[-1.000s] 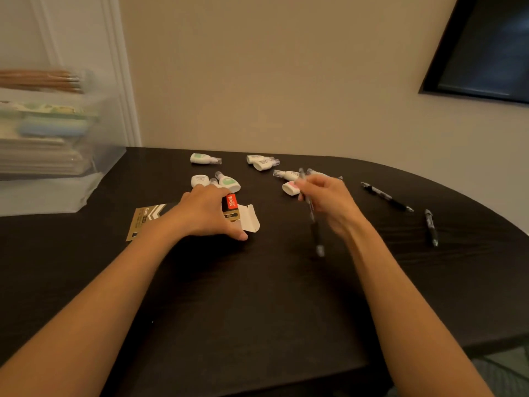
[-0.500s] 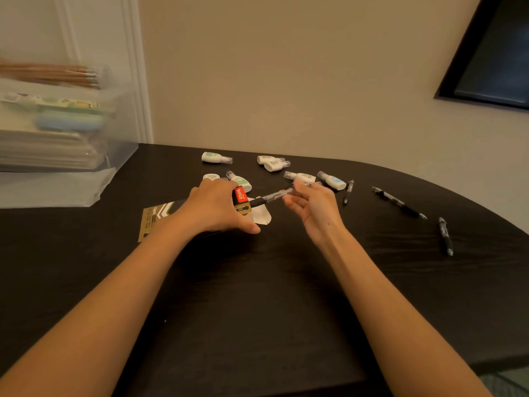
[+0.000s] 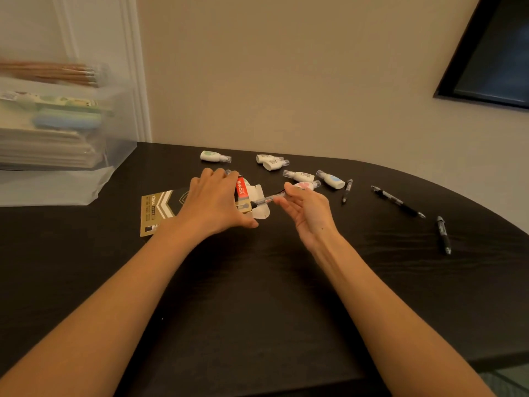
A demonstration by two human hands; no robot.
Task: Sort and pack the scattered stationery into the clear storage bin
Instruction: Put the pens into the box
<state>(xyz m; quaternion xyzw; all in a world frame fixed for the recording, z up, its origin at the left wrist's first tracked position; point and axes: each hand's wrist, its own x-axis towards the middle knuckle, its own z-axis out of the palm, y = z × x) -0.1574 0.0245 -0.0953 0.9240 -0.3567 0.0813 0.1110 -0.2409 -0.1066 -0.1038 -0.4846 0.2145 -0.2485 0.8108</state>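
Observation:
A black-and-gold pen box lies flat on the dark table with its white end flap open to the right. My left hand presses down on the box, fingers spread over it. My right hand pinches a clear pen whose dark tip points into the box's open end. Several white correction tapes lie behind, such as a green-labelled one and a blue-labelled one. Three loose black pens lie to the right: a short pen, a long pen and a far right pen.
The clear storage bin stands at the back left of the table, holding stacked paper, pencils and pastel items. A wall runs behind the table and a dark frame hangs at the upper right. The table's curved edge runs along the right.
My right hand swung the clear pen from hanging downward to lying level, and brought its tip to the box's open end. My left hand stayed on the box.

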